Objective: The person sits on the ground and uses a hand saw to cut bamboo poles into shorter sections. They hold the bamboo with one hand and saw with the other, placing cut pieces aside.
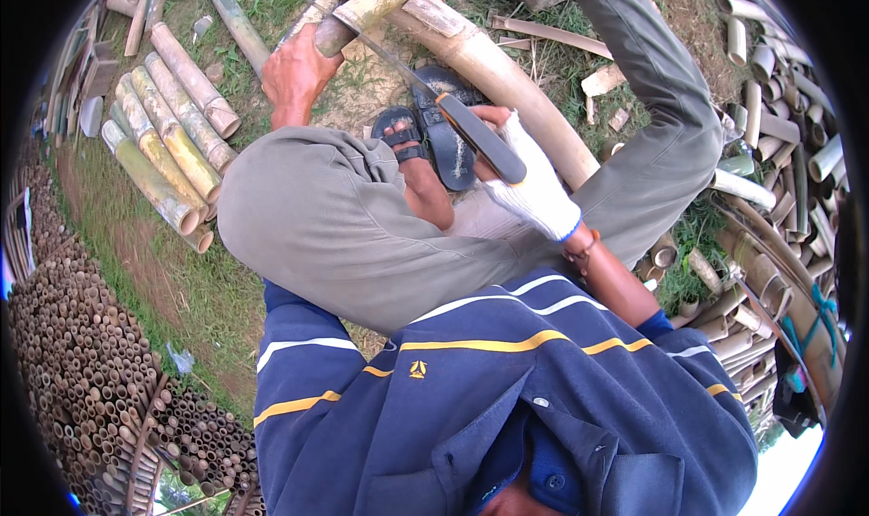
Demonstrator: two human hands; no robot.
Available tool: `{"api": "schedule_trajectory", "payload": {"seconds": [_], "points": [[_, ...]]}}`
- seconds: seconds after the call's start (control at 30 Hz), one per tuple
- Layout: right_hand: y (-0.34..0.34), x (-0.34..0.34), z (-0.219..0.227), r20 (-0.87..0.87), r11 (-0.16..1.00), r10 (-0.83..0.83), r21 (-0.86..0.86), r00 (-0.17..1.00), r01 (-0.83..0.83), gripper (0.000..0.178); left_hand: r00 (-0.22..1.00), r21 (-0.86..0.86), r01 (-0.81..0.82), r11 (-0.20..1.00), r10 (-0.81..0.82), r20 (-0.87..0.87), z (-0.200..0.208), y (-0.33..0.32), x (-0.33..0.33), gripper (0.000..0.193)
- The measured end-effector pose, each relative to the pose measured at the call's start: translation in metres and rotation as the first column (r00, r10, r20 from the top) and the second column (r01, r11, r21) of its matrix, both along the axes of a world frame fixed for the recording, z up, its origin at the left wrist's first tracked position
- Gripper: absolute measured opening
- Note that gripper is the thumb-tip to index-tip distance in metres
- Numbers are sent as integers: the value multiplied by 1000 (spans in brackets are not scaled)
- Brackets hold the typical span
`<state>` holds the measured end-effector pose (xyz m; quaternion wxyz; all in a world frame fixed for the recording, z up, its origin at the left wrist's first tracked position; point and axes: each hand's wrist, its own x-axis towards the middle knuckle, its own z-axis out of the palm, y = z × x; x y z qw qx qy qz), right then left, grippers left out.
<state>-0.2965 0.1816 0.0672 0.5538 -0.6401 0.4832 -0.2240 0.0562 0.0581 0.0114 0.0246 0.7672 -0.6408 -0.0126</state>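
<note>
With the gloved right hand point(532, 179) curled round a handsaw point(482, 139) and the bare left hand point(298, 74) clasping a bamboo piece point(333, 36) just beside the saw's blade point(387, 55), a skipping stroke could cut that unprotected hand.

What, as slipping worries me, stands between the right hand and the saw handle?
A white glove, in part: it covers much of the right hand, though bare fingers touch the saw handle. Nothing else visible.

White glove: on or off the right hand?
On: the glove wraps the right hand gripping the saw; its blue-edged cuff circles the wrist.
</note>
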Motion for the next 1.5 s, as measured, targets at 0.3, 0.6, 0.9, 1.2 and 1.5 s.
{"api": "schedule_trajectory", "payload": {"seconds": [0.3,0.6,0.9,1.2,1.5], "points": [[-81,94,-40,185,966,7,-256,983,41,56,1000,-61,9,998,-10,-11,1,2,8,68],[21,-19,7,-19,997,-34,-63,999,32,62,999,39,4,999,-2,-48,-1,-8,-4,71],[-74,89,-26,201,987,23,-163,979,10,53,998,10,-60,998,61,-29,10,8,9,68],[44,-39,30,-44,999,14,32,999,-13,59,993,17,-70,997,71,-96,8,15,6,68],[-76,95,-35,200,992,10,-125,980,15,58,992,-41,-47,998,42,-117,6,6,2,67]]}}
